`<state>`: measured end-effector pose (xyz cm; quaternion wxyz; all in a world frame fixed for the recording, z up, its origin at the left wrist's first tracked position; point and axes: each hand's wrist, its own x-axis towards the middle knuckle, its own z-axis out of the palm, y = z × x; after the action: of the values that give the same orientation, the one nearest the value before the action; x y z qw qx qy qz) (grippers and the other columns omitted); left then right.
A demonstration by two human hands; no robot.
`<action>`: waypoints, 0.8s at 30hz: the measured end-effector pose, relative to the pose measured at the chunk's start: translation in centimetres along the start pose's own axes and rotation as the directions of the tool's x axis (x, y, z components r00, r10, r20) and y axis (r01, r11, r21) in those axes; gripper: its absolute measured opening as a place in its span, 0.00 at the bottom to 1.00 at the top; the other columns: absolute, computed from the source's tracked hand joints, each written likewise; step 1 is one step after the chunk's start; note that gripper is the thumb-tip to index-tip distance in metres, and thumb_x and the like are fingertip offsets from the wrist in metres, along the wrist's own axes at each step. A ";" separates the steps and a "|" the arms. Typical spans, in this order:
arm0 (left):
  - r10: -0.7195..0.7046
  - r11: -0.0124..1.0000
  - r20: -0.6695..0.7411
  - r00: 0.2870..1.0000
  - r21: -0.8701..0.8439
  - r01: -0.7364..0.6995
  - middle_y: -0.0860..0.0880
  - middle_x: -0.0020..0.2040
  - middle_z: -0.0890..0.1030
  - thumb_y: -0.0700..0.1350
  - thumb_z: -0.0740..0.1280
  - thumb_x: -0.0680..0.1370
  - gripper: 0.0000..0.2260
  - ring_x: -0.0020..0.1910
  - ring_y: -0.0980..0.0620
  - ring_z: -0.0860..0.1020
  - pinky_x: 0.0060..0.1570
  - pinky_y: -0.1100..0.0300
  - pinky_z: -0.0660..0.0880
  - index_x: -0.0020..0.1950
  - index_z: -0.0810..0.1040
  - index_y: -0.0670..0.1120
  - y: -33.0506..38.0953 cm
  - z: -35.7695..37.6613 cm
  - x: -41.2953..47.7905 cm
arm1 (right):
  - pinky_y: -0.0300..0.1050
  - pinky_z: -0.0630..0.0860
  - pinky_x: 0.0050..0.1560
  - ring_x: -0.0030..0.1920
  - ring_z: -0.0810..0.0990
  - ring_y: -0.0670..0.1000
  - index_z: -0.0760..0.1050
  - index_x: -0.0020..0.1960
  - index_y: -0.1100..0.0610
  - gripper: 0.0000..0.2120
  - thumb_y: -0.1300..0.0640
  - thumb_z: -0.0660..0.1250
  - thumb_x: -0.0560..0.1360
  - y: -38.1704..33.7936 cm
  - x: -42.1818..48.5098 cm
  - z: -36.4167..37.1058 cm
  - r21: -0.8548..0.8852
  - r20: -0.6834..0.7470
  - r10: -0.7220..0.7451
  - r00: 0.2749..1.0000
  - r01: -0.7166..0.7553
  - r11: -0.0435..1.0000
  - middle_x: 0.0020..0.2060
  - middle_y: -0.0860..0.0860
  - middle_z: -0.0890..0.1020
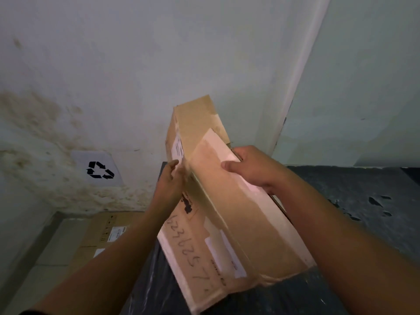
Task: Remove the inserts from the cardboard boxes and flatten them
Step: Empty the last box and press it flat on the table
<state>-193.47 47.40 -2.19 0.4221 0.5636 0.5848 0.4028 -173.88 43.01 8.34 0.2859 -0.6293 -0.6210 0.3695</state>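
The taped box (227, 223) is not yet flattened, above the counter's (363, 201) left edge. The right hand (252, 169) clamps its far edge, and the left hand (169, 185) presses straight fingers against its side. Whether inserts are inside, I cannot tell.

2 bare hands show: 1 left hand (169, 185) and 1 right hand (252, 171). There is 1 long cardboard box (238, 223), carrying 1 handwritten number (188, 246). 1 flat cardboard carton (91, 237) bears 2 white labels (118, 231). 1 recycling sign (100, 170) marks the wall (136, 64).
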 end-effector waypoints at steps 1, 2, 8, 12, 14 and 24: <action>0.036 0.999 -0.030 0.999 0.008 -0.036 0.46 0.64 0.74 0.60 0.54 0.80 0.22 0.58 0.45 0.77 0.53 0.45 0.78 0.70 0.65 0.52 0.7 -0.1 0.0 | 0.48 0.78 0.48 0.43 0.83 0.54 0.79 0.51 0.54 0.05 0.55 0.67 0.76 -0.3 -0.1 -0.3 0.065 -0.015 -0.018 1.000 0.019 0.998 0.44 0.52 0.84; 0.083 0.996 -0.067 0.994 0.025 -0.082 0.45 0.66 0.73 0.60 0.53 0.81 0.21 0.61 0.44 0.75 0.55 0.44 0.76 0.71 0.65 0.53 1.5 -0.3 0.0 | 0.47 0.79 0.47 0.43 0.84 0.53 0.79 0.50 0.53 0.04 0.56 0.68 0.76 -0.7 -0.3 -0.5 0.133 -0.029 -0.032 0.999 0.036 0.991 0.44 0.52 0.85; 0.348 0.931 -0.175 0.921 0.184 -0.316 0.49 0.74 0.66 0.61 0.51 0.80 0.22 0.72 0.46 0.65 0.67 0.37 0.65 0.72 0.63 0.57 4.7 -1.8 1.0 | 0.42 0.80 0.41 0.38 0.83 0.47 0.78 0.50 0.53 0.03 0.57 0.66 0.77 -0.3 -1.0 -1.1 0.456 -0.088 -0.033 0.996 0.069 0.887 0.41 0.48 0.84; 0.332 0.862 -0.018 0.943 0.412 -0.296 0.49 0.78 0.56 0.58 0.52 0.81 0.24 0.77 0.43 0.53 0.71 0.36 0.55 0.76 0.56 0.55 3.8 -0.4 1.2 | 0.46 0.81 0.42 0.42 0.83 0.51 0.77 0.53 0.54 0.05 0.58 0.65 0.78 3.4 -1.1 0.1 0.604 -0.069 0.092 0.993 -0.032 0.796 0.45 0.52 0.84; 0.258 0.826 0.081 0.963 0.497 -0.264 0.48 0.79 0.54 0.59 0.52 0.81 0.26 0.77 0.41 0.50 0.72 0.36 0.52 0.77 0.54 0.54 2.2 1.2 1.2 | 0.48 0.80 0.42 0.43 0.83 0.53 0.76 0.56 0.55 0.08 0.57 0.65 0.78 5.5 -1.3 0.8 0.633 -0.028 0.174 0.984 -0.117 0.765 0.47 0.54 0.84; -0.011 0.749 0.500 0.866 0.578 -0.323 0.46 0.79 0.45 0.62 0.47 0.80 0.29 0.77 0.40 0.43 0.74 0.40 0.46 0.78 0.44 0.54 -5.1 10.7 -0.1 | 0.54 0.80 0.48 0.47 0.82 0.58 0.73 0.64 0.56 0.15 0.54 0.63 0.79 15.2 -2.9 -0.1 0.538 -0.051 0.422 0.905 -0.332 0.775 0.49 0.57 0.83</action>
<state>-184.98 47.00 -10.41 0.2954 0.8025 0.5146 0.0621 -164.99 39.17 -3.73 0.4155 -0.6697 -0.3329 0.5177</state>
